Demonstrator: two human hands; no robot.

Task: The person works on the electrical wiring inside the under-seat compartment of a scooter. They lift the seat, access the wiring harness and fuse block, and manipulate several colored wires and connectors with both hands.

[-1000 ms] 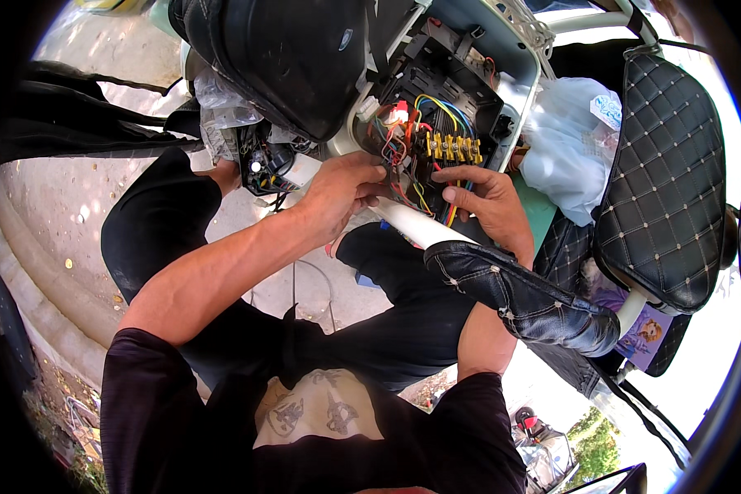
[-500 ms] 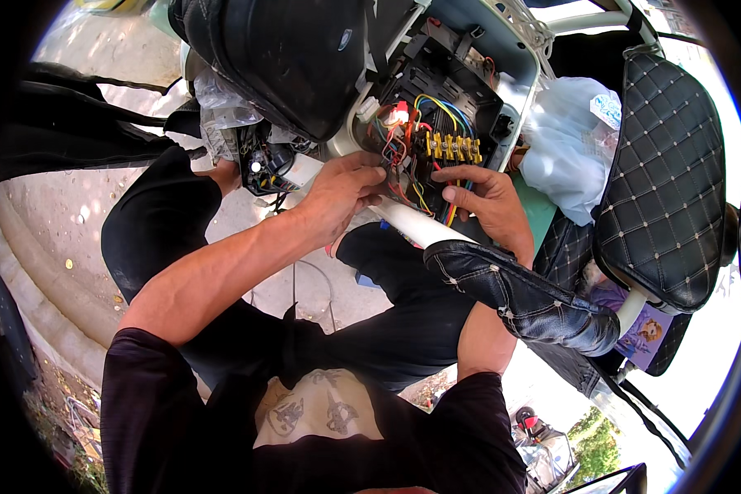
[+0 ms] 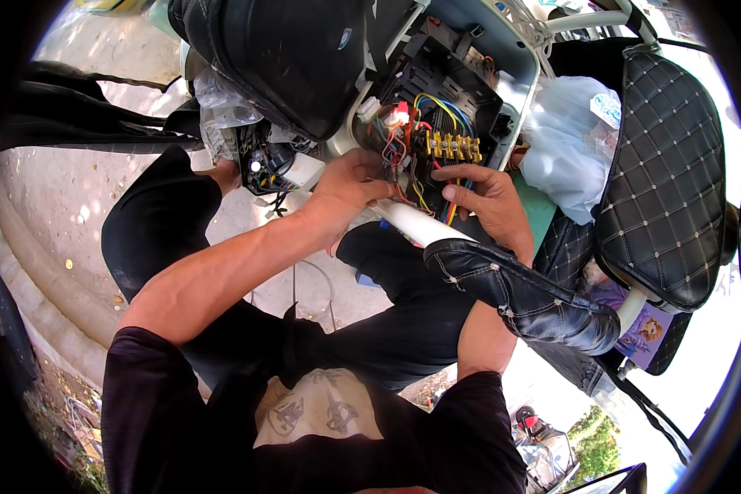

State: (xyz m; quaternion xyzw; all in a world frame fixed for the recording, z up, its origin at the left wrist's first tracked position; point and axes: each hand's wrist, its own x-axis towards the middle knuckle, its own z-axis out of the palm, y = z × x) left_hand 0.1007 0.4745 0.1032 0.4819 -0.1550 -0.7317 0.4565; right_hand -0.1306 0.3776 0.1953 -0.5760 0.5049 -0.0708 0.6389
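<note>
My left hand [image 3: 358, 185] is curled on thin wires [image 3: 397, 152] at the lower left of an open pale housing [image 3: 519, 78], its fingertips partly hidden among them. My right hand [image 3: 461, 185] is at the wire bundle below a yellow terminal block [image 3: 451, 146], index finger and thumb apart with a gap between them. A red-and-white connector [image 3: 399, 115] sits among the wires. The housing holds black plastic parts [image 3: 445, 78]. A white tube [image 3: 407, 221] with a quilted black sleeve [image 3: 523, 300] crosses just below my hands.
A black padded seat [image 3: 272, 58] stands upper left, beside a cluster of electrical parts [image 3: 267, 169]. At right are a pale blue plastic bag [image 3: 560, 156] and a quilted black cushion [image 3: 659, 181]. My bent legs rest on concrete ground [image 3: 66, 239], with a cable [image 3: 313, 272] lying there.
My left hand's fingers and thumb have shifted slightly among the wires, with the wrist turning a little. My right hand has stayed about where it was.
</note>
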